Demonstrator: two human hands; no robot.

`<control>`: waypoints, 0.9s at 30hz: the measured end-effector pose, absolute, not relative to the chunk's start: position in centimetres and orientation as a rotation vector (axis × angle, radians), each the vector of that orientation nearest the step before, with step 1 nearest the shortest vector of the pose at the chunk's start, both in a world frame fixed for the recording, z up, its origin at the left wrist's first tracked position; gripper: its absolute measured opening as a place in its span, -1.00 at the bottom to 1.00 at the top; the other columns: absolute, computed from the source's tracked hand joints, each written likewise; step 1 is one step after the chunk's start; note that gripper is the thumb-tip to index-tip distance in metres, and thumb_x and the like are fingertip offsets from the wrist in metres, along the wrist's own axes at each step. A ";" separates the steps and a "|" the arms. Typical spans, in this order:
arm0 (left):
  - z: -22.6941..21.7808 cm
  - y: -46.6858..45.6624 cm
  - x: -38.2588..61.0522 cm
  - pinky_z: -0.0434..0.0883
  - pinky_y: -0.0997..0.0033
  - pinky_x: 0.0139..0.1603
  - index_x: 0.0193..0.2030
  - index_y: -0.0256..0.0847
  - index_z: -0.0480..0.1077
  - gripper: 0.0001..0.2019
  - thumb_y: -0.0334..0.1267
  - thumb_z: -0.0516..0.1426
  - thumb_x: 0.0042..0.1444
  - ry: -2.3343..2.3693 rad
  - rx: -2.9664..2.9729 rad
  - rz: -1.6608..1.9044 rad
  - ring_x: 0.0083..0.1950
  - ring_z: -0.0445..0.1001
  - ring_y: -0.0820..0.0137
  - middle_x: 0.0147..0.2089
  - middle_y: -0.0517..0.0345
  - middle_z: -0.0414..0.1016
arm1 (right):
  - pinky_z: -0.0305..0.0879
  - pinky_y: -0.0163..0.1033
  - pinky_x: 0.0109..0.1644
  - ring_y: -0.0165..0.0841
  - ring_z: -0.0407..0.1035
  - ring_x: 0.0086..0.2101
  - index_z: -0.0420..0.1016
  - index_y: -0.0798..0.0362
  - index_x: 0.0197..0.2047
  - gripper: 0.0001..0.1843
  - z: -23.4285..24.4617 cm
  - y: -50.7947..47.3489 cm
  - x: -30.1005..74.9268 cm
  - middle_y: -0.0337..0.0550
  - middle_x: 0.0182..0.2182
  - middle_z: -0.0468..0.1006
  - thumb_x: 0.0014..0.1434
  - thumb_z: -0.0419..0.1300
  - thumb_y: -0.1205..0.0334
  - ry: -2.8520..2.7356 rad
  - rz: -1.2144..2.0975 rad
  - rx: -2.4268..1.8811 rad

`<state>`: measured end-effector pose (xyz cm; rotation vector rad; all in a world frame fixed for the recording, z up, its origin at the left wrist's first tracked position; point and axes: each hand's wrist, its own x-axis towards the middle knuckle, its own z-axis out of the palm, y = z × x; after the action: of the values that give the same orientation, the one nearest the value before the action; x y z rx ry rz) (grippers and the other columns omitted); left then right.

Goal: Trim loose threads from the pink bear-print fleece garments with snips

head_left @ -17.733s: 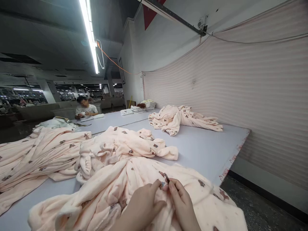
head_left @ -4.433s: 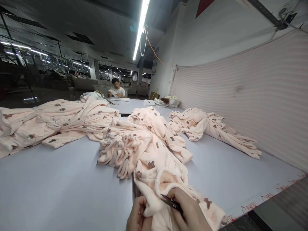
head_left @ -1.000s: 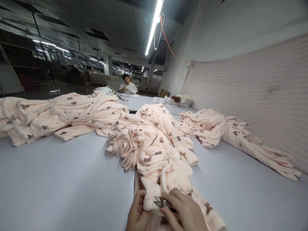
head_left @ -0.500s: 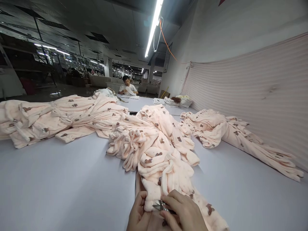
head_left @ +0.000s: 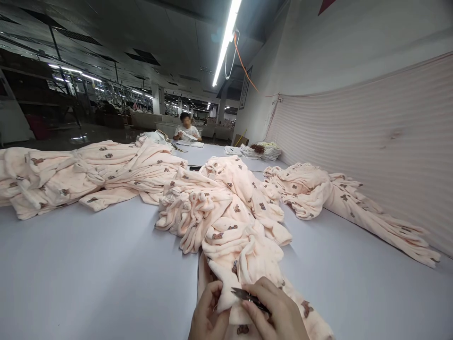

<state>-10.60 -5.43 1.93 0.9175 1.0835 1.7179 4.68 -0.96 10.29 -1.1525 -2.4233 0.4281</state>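
Note:
A pale pink plush garment point(head_left: 260, 255) with brown bear prints lies in folds in front of me. My left hand point(head_left: 211, 309) is closed on an edge of it, pinching the cloth between thumb and fingers. In my right hand point(head_left: 274, 307) is a pair of dark thread snips point(head_left: 247, 297), their blades pointing left over the cloth. The blade tips look close together and lie just right of my left fingers. Part of the snips is hidden by my right fingers.
More pink plush garments lie heaped at the left point(head_left: 88, 174) and right point(head_left: 304, 189) of the pale table point(head_left: 106, 274). Stacked white cloth pieces point(head_left: 269, 151) stand at the far right. A person point(head_left: 187, 130) sits at the table's far end, handling white cloth.
The snips have turned, and their blades, spread apart before, now look nearly together. My left hand has shifted the held cloth edge slightly, and it lies at a different angle.

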 end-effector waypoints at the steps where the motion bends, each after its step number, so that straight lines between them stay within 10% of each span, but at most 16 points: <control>1: 2.1 -5.4 -10.6 0.37 0.44 -0.14 -0.16 -0.15 0.43 -0.77 -0.22 0.21 0.00 1.059 0.905 1.718 -0.18 0.48 0.31 -0.24 0.15 0.51 | 0.32 -0.34 -0.26 -0.32 0.48 -0.28 0.52 -0.12 -0.11 -0.76 10.2 -0.8 4.7 -0.21 -0.32 0.55 0.29 0.05 0.11 -2.402 0.460 -1.163; 27: 1.7 -4.9 -10.5 0.34 0.41 -0.19 -0.18 -0.17 0.46 -0.67 -0.13 0.30 -0.11 0.957 0.734 1.674 -0.23 0.43 0.31 -0.28 0.12 0.50 | 0.31 -0.31 -0.24 -0.31 0.46 -0.30 0.57 -0.09 -0.29 -0.71 10.8 0.4 5.0 -0.22 -0.38 0.55 0.26 0.06 0.03 -2.284 0.671 -1.262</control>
<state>-10.46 -4.85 1.66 0.7338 0.9569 1.6736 5.01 0.40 10.77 -1.2619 -2.2839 0.6710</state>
